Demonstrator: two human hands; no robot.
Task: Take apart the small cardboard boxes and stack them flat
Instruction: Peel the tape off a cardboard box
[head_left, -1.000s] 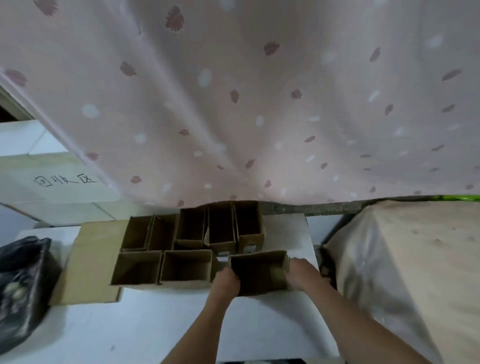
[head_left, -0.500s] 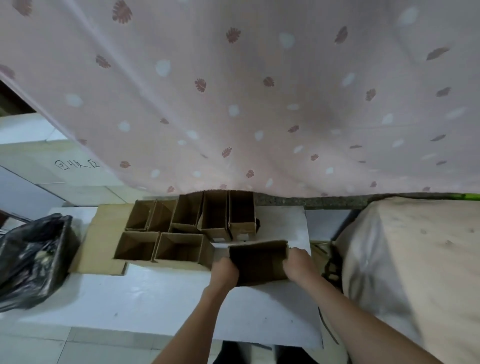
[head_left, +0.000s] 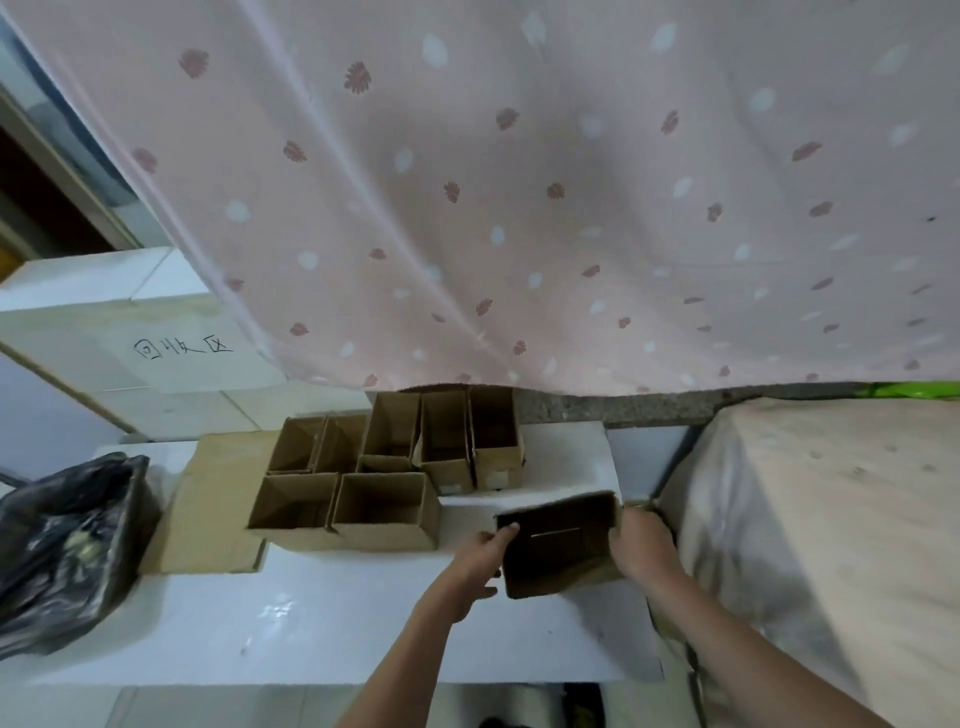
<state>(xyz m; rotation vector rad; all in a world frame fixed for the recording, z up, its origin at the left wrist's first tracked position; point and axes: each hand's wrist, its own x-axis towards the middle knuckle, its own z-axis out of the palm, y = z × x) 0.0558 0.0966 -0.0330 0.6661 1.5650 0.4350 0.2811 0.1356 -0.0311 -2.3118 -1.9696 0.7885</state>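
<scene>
- The left hand (head_left: 480, 561) reaches in from the lower middle on a bare forearm. It grips the left wall of the held box (head_left: 561, 545), with the thumb hooked over the rim into the opening and the fingers curled against the outside.
- The right hand (head_left: 641, 545) comes in from the lower right on a bare forearm and clasps the opposite wall of that box. Its back faces the camera, so the fingers are hidden behind the cardboard.
- The held box is brown corrugated cardboard, rectangular and open at the top. Its inside is dark, with a pale slit where the bottom flaps meet. It sits between the two hands at the right part of the white table (head_left: 322, 639), tilted a little toward the camera.
- Seven more open boxes (head_left: 387, 506) of the same plain brown cardboard stand just to the left in two rows, walls touching. The back row is partly under the curtain hem.
- A flat cardboard sheet (head_left: 213, 499) lies under and left of the group.
- The table top is smooth, glossy and white.
- A crinkled black plastic bag (head_left: 67, 551) sits at the table's left end.
- A pink curtain (head_left: 519, 197) with leaf prints and pale dots hangs in soft folds behind.
- A cloth-covered block (head_left: 831, 519) stands at the right.
</scene>
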